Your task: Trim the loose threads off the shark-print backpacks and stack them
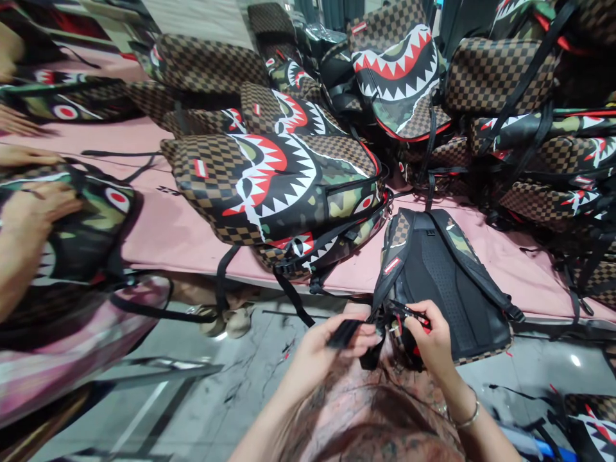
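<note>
A black backpack (428,282) lies at the table's front edge, its padded back and shoulder straps facing up. My left hand (332,337) is closed round a black webbing strap (345,333) at the pack's near left corner. Pinched in my right hand (433,333) is a slim black tool (409,309), possibly thread snips; its full shape is partly hidden by the fingers. Its tip is close to the straps bunched between my hands. Red lining shows beside my right fingers.
Camouflage-and-checkered backpacks with shark mouths (279,179) lie stacked on the pink tabletop (154,237). More backpacks (553,141) pile up at right. At left, a co-worker's hand (43,205) rests on another backpack (106,212). Loose straps hang over the edge above a tiled floor (250,385).
</note>
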`<state>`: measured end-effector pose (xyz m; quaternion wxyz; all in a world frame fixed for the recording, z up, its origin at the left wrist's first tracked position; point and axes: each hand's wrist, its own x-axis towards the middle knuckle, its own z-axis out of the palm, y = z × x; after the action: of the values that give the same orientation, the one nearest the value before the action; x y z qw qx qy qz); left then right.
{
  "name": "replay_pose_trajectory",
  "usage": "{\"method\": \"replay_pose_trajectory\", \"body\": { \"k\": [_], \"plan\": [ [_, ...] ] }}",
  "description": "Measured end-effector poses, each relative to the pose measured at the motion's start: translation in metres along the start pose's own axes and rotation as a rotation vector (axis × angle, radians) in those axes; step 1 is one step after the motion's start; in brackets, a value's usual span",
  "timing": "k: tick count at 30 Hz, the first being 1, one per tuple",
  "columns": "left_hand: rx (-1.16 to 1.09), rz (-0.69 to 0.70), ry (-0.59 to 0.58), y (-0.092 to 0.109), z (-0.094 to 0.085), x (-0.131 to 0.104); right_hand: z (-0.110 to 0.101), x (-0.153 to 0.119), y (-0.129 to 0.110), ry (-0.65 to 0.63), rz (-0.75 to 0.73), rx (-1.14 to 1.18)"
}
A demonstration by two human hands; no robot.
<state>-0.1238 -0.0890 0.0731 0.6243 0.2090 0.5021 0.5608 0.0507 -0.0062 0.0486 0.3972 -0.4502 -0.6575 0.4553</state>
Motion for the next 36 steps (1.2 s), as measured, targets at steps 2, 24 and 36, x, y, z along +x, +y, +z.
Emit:
{"method": "replay_pose_trajectory", "body": {
  "k": [2,24,36],
  "plan": [
    [0.064,-0.023,0.024,-0.006,0.003,0.004,-0.004,-0.002,0.0,0.013,-0.07,-0.019],
    [0.266,-0.119,-0.158,-0.01,0.014,0.002,-0.02,0.01,-0.003,-0.3,-0.593,-0.518],
    [0.308,-0.094,-0.23,-0.004,0.016,0.003,-0.02,0.009,-0.005,-0.331,-0.538,-0.456]
  ]
}}
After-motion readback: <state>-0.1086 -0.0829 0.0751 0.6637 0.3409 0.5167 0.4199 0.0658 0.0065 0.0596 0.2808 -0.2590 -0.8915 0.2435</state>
